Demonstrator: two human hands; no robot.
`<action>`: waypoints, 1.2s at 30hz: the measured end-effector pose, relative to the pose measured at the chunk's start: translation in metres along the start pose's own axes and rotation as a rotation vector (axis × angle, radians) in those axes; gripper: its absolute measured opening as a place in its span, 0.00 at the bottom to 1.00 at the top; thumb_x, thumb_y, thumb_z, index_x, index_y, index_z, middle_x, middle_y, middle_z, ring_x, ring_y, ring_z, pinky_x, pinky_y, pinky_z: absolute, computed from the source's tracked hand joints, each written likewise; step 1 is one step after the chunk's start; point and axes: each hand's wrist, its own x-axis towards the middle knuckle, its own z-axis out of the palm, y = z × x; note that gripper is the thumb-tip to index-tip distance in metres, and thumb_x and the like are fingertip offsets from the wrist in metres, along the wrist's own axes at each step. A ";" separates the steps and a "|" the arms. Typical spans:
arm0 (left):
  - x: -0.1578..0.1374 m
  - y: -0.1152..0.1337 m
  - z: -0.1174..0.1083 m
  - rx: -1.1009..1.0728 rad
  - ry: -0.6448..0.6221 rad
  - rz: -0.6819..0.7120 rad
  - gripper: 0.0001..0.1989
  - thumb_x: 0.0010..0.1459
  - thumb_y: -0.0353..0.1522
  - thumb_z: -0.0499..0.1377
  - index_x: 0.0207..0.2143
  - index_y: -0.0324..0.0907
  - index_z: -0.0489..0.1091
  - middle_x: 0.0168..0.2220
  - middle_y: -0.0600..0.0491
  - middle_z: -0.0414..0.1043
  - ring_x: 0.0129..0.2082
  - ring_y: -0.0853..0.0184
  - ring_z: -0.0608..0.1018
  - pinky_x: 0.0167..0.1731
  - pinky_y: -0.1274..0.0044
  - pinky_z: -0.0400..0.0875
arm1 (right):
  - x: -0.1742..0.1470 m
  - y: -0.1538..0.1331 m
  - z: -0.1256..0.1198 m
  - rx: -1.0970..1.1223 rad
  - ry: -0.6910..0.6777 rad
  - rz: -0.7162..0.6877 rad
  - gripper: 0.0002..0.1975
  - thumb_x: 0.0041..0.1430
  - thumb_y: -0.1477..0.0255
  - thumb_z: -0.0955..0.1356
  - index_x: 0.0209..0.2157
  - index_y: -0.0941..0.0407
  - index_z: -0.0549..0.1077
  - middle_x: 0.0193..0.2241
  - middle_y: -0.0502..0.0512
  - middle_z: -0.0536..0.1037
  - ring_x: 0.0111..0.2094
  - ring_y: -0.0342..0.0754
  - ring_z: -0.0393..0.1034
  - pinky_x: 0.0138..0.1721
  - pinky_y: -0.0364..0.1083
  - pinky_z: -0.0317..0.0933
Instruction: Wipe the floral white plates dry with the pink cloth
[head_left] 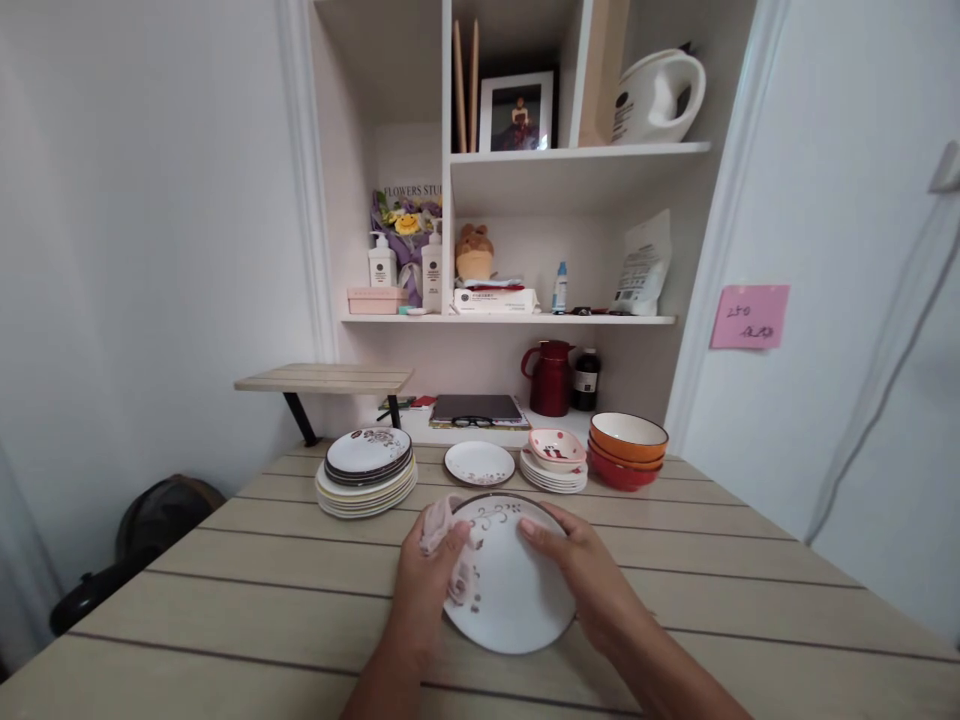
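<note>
Between my two hands a white plate [517, 595] with a dark rim and a brown floral pattern is held up, tilted toward me over the table. My left hand [431, 570] presses a pale pink cloth [441, 522] against the plate's left edge, thumb on the plate's face. On the right edge, my right hand [581, 565] grips the plate with its thumb on the face and the fingers behind, hidden. Just beyond lies another white floral plate [478, 463], flat on the table.
A stack of plates [366, 480] stands at the back left of the slatted table [300, 600]. Small dishes [555, 470] and orange and red bowls [628, 455] are stacked at the back right. Behind them are a red jug [551, 380], a laptop [476, 408] and glasses [472, 421].
</note>
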 end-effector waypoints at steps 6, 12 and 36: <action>0.005 -0.007 -0.003 -0.171 -0.019 -0.032 0.36 0.48 0.39 0.68 0.58 0.38 0.64 0.43 0.42 0.78 0.42 0.56 0.79 0.43 0.68 0.74 | 0.002 0.008 0.004 0.053 0.073 -0.007 0.34 0.42 0.60 0.75 0.51 0.60 0.71 0.38 0.62 0.82 0.35 0.57 0.77 0.36 0.49 0.69; 0.007 -0.009 -0.002 -0.250 -0.009 -0.066 0.33 0.49 0.38 0.67 0.57 0.38 0.65 0.46 0.41 0.77 0.44 0.56 0.79 0.46 0.68 0.73 | -0.001 0.010 0.011 0.138 0.117 -0.007 0.36 0.42 0.60 0.76 0.52 0.61 0.71 0.37 0.63 0.82 0.33 0.58 0.78 0.34 0.51 0.70; 0.004 -0.021 0.014 -0.347 0.055 -0.166 0.29 0.45 0.40 0.69 0.49 0.42 0.70 0.41 0.45 0.79 0.39 0.61 0.81 0.40 0.73 0.76 | 0.009 0.011 0.009 0.386 0.168 0.089 0.38 0.46 0.63 0.75 0.58 0.56 0.63 0.38 0.59 0.82 0.36 0.56 0.78 0.37 0.52 0.71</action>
